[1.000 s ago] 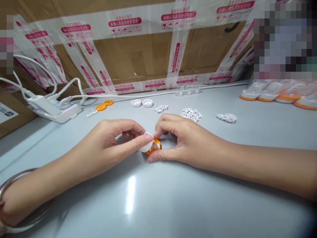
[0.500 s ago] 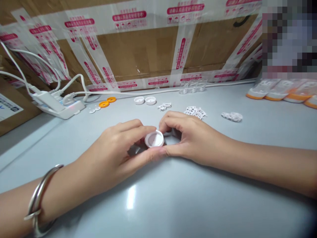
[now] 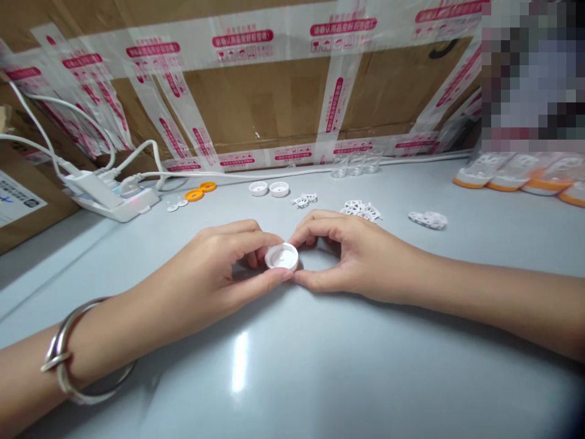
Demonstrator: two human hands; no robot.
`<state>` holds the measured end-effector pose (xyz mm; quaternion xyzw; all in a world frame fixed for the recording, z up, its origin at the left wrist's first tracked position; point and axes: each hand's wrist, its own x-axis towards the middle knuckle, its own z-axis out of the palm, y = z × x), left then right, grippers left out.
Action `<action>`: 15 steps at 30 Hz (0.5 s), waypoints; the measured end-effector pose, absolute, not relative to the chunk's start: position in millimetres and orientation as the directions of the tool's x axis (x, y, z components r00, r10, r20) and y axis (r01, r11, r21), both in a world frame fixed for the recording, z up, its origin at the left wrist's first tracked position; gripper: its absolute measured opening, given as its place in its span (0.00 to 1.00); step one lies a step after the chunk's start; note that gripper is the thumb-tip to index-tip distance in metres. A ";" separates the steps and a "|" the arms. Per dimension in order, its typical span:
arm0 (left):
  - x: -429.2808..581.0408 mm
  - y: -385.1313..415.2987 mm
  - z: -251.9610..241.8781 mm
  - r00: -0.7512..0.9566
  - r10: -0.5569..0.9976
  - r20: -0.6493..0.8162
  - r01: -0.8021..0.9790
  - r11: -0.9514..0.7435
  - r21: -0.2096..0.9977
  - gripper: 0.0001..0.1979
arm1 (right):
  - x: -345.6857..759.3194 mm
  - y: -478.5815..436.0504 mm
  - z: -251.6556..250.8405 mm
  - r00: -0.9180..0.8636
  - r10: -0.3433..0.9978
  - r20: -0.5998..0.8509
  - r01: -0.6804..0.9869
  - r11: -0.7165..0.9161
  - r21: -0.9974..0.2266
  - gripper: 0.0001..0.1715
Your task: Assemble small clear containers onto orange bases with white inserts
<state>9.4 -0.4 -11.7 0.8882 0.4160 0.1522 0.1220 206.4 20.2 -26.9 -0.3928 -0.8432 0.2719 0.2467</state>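
Note:
A small white round plastic cap (image 3: 282, 258), with a raised rim and a recessed middle, is held low over the table with its hollow side facing me. My left hand (image 3: 223, 265) pinches it from the left, forefinger on the far rim and thumb along the near one. From the right, my right hand (image 3: 350, 253) has its thumb and fingertips against the cap's right edge, its thumb tip next to my left thumb. My other right fingers curl behind and are partly hidden.
Behind my hands lie two white caps (image 3: 269, 189), two orange rings (image 3: 201, 191), small white discs (image 3: 177, 205) and white spoked parts (image 3: 361, 210). Clear cups (image 3: 355, 164) stand by the cardboard box (image 3: 256, 103). A power strip (image 3: 123, 204) is left; orange-based clear containers (image 3: 509, 174) are right.
The cap has shifted slightly left and tilted, so its recess shows more brightly. Both hands keep hold of it, and the bangle has slid on my left wrist.

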 end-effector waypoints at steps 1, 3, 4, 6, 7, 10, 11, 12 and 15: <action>9.7 0.1 -11.5 0.605 0.779 0.162 0.703 -0.619 0.350 0.13 | 205.9 19.7 -27.0 -0.567 0.797 0.208 0.528 0.545 -0.651 0.10; 9.7 1.0 -11.2 0.607 0.779 0.155 0.700 -0.617 0.360 0.13 | 205.2 19.0 -27.2 -0.566 0.795 0.220 0.524 0.553 -0.648 0.09; 9.4 1.6 -11.0 0.613 0.776 0.150 0.695 -0.619 0.365 0.13 | 205.2 18.7 -27.5 -0.565 0.793 0.228 0.522 0.557 -0.646 0.09; 8.1 3.1 -10.6 0.630 0.765 0.136 0.679 -0.627 0.381 0.12 | 205.5 18.3 -28.2 -0.566 0.788 0.241 0.513 0.566 -0.645 0.10; 7.2 4.0 -10.4 0.640 0.757 0.127 0.669 -0.631 0.392 0.12 | 205.9 18.2 -28.7 -0.566 0.786 0.250 0.507 0.571 -0.646 0.10; 4.1 6.6 -10.4 0.676 0.728 0.109 0.630 -0.649 0.426 0.12 | 206.7 18.0 -30.4 -0.567 0.777 0.274 0.495 0.587 -0.641 0.10; 3.3 7.2 -10.7 0.687 0.718 0.111 0.617 -0.657 0.433 0.12 | 206.8 18.0 -30.9 -0.567 0.775 0.280 0.495 0.592 -0.636 0.10; 2.9 7.4 -11.0 0.694 0.711 0.116 0.608 -0.664 0.435 0.12 | 206.8 18.0 -31.2 -0.568 0.773 0.284 0.496 0.597 -0.631 0.10; 2.9 6.6 -12.0 0.697 0.702 0.149 0.601 -0.684 0.414 0.12 | 206.5 18.0 -31.2 -0.570 0.767 0.293 0.499 0.607 -0.618 0.10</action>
